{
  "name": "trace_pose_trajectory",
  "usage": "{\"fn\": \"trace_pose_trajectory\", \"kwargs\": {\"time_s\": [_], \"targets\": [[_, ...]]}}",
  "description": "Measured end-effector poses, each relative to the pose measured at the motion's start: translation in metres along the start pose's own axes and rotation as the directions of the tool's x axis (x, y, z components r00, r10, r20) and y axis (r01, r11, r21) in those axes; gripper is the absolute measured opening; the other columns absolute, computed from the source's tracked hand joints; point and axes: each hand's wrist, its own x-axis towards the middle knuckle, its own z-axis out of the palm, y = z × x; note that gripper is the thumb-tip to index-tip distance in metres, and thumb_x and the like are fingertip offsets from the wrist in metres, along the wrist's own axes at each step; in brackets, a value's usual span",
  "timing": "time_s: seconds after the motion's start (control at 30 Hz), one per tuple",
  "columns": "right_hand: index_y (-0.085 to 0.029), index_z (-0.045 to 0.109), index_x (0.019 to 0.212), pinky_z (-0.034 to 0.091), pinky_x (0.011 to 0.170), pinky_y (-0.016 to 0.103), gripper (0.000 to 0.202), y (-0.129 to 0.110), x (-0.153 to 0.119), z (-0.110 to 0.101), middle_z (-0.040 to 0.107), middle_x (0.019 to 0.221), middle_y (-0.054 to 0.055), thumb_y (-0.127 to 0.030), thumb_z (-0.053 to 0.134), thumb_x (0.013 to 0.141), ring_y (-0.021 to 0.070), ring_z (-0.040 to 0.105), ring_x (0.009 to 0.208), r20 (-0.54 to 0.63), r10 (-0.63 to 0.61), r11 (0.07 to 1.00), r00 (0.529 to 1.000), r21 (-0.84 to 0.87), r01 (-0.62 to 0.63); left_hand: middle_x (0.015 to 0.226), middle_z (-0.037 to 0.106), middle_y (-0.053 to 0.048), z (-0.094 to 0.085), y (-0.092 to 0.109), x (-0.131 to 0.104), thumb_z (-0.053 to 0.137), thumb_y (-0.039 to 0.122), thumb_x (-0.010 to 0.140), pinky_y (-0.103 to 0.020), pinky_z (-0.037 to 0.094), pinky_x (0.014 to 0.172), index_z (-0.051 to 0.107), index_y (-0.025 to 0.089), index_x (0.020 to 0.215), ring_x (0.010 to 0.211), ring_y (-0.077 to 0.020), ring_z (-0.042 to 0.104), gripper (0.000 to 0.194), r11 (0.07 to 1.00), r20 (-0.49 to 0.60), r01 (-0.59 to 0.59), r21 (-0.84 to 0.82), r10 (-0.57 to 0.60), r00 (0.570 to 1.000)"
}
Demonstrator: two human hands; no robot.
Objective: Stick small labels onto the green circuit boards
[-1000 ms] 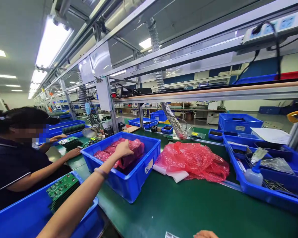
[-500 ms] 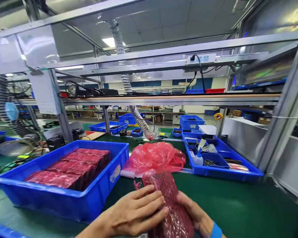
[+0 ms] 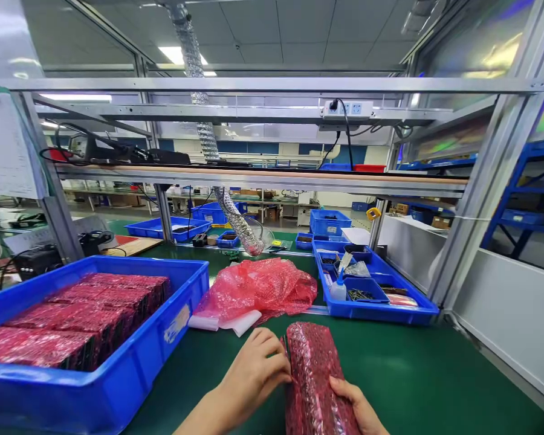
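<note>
A long package [image 3: 315, 374] in red bubble wrap lies lengthwise before me, low in the head view. My right hand [image 3: 357, 403] grips its right side, thumb on top; the other fingers are hidden underneath. My left hand [image 3: 257, 365] is closed with bent fingers at the left edge of the same package, pinching the wrap there. A dark edge shows beside its fingertips. Beyond the package lies a crumpled heap of red bubble wrap [image 3: 258, 287]. To the left, a blue bin [image 3: 136, 374] holds rows of similar red-wrapped packages [image 3: 95, 308].
A blue tray [image 3: 381, 311] at the right carries a squeeze bottle [image 3: 338, 289] and small parts boxes. A foil duct [image 3: 240, 226] hangs over the green table [image 3: 417, 374]. The shelf frame [image 3: 263, 175] crosses the view, with a power strip [image 3: 349, 110] above.
My left hand has moved from lying over the package's top to its left edge, with fingers now bent. My right hand still holds the right side. The view has swung right.
</note>
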Motion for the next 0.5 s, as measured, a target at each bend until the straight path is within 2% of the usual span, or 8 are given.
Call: {"fn": "trace_pose_trajectory", "kwargs": {"time_s": [0.07, 0.13, 0.2, 0.23, 0.33, 0.4, 0.5], "targets": [[-0.01, 0.071, 0.084, 0.048, 0.091, 0.039, 0.033, 0.0, 0.001, -0.004, 0.076, 0.078, 0.009, -0.03, 0.082, 0.061, 0.0225, 0.071, 0.072, -0.016, -0.016, 1.0, 1.0, 0.0, 0.016, 0.079, 0.065, -0.001, -0.004, 0.003, 0.002, 0.056, 0.016, 0.09, -0.026, 0.043, 0.069, 0.059, 0.02, 0.078, 0.075, -0.0164, 0.055, 0.013, 0.979, 0.116, 0.076, -0.192, -0.054, 0.992], [-0.011, 0.071, 0.089, 0.049, 0.089, 0.039, 0.035, 0.002, 0.003, -0.007, 0.076, 0.082, 0.009, -0.031, 0.082, 0.061, 0.0218, 0.071, 0.072, -0.011, -0.071, 0.997, 0.997, -0.003, 0.071, 0.075, 0.062, 0.002, -0.008, 0.007, 0.003, 0.053, 0.011, 0.088, -0.021, 0.039, 0.061, 0.056, 0.02, 0.079, 0.067, -0.0126, 0.052, 0.013, 0.911, 0.238, 0.201, -0.359, -0.119, 0.964], [-0.013, 0.07, 0.092, 0.05, 0.086, 0.04, 0.038, 0.004, 0.005, -0.008, 0.076, 0.086, 0.01, -0.029, 0.083, 0.061, 0.0226, 0.071, 0.075, -0.004, -0.14, 0.99, 0.99, -0.002, 0.14, 0.073, 0.059, 0.003, -0.008, 0.01, 0.004, 0.057, 0.015, 0.086, -0.021, 0.036, 0.058, 0.056, 0.02, 0.08, 0.064, -0.0122, 0.048, 0.007, 0.869, 0.305, 0.313, -0.382, -0.202, 0.931], [-0.013, 0.07, 0.093, 0.05, 0.085, 0.04, 0.037, 0.006, 0.006, -0.008, 0.076, 0.086, 0.01, -0.028, 0.083, 0.061, 0.023, 0.071, 0.076, -0.004, -0.161, 0.987, 0.987, 0.004, 0.161, 0.075, 0.059, 0.002, -0.006, 0.011, 0.004, 0.063, 0.022, 0.084, -0.022, 0.036, 0.06, 0.057, 0.02, 0.08, 0.066, -0.0132, 0.048, 0.007, 0.87, 0.311, 0.342, -0.354, -0.235, 0.921], [-0.013, 0.07, 0.091, 0.05, 0.085, 0.041, 0.032, 0.009, 0.009, -0.005, 0.076, 0.085, 0.009, -0.028, 0.081, 0.064, 0.0245, 0.071, 0.079, -0.007, -0.183, 0.982, 0.983, 0.037, 0.183, 0.074, 0.057, 0.001, 0.007, 0.01, 0.007, 0.076, 0.043, 0.072, -0.026, 0.034, 0.065, 0.061, 0.018, 0.071, 0.07, -0.0161, 0.049, 0.029, 0.865, 0.271, 0.379, -0.33, -0.297, 0.915], [-0.012, 0.07, 0.089, 0.05, 0.085, 0.042, 0.031, 0.01, 0.009, -0.003, 0.076, 0.084, 0.009, -0.028, 0.08, 0.065, 0.026, 0.071, 0.082, -0.006, -0.192, 0.98, 0.981, 0.054, 0.192, 0.07, 0.052, 0.002, 0.015, 0.01, 0.009, 0.074, 0.052, 0.071, -0.027, 0.033, 0.064, 0.061, 0.018, 0.062, 0.068, -0.0156, 0.047, 0.037, 0.813, 0.217, 0.379, -0.443, -0.313, 0.925], [-0.013, 0.07, 0.089, 0.051, 0.085, 0.045, 0.031, 0.008, 0.008, -0.004, 0.076, 0.085, 0.01, -0.032, 0.078, 0.066, 0.0288, 0.07, 0.085, 0.023, -0.13, 0.99, 0.991, 0.053, 0.129, 0.071, 0.042, 0.002, 0.02, 0.012, 0.007, 0.068, 0.06, 0.072, -0.027, 0.033, 0.066, 0.062, 0.017, 0.058, 0.071, -0.0152, 0.042, 0.046, 0.649, 0.166, 0.307, -0.696, -0.27, 0.948]]}}
